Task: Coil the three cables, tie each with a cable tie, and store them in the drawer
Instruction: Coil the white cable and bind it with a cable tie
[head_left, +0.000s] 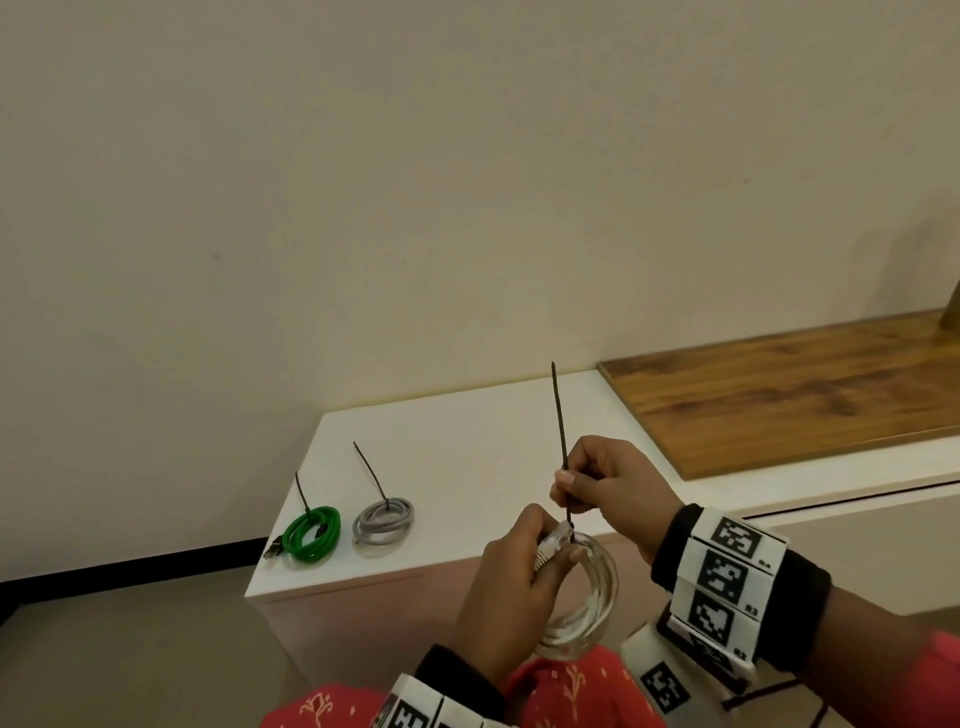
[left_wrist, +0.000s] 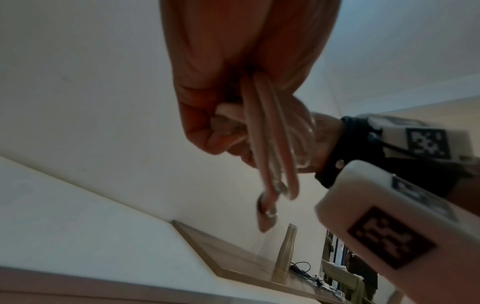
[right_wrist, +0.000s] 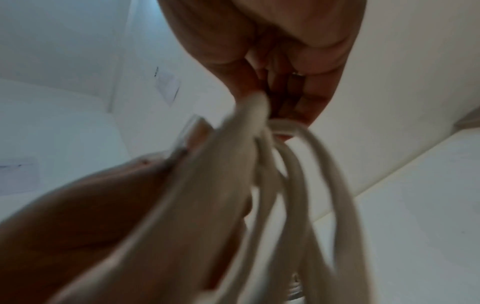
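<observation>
White cable coil held in front of the cabinet, black tie pinched above it.

Head view: the left hand (head_left: 511, 587) grips the white cable coil (head_left: 587, 603) at its top, loops hanging below; the right hand (head_left: 608, 480) pinches the black cable tie (head_left: 562, 441) just above that grip, tail upright. The green coil (head_left: 311, 532) and grey coil (head_left: 383, 521), each tied, lie on the white cabinet top (head_left: 467, 441). Wristband markers (head_left: 727, 571) carry small, unreadable characters. Left wrist view: fingers (left_wrist: 207, 131) curl round the cable strands. Right wrist view: blurred; the coil hangs below the closed fingers (right_wrist: 298, 86).
</observation>
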